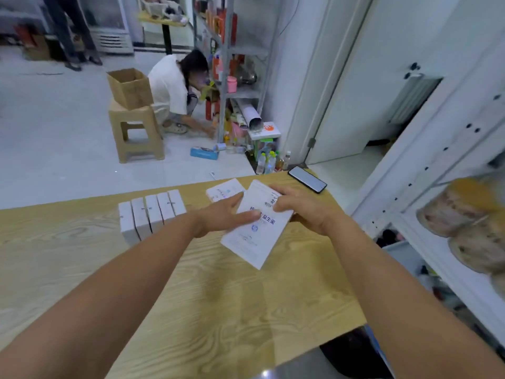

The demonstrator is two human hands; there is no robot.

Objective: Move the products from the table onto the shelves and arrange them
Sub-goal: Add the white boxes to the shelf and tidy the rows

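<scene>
L hand (221,216) & R hand (299,212): white box (255,236) is gripped between them, L thumb laid on top, R fingers curled over far end, over table (191,296). 2nd box (222,191) lies just beyond L fingers. Row of 5 boxes (151,214) stands left of L hand. Phone (307,179) lies beyond R hand.

Open tabletop (218,310) at near side, box row (151,214) left, phone (307,179) far right corner

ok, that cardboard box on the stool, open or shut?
Open. The cardboard box on the stool has no closed top; its inside walls show from above. Contents cannot be told.
</scene>
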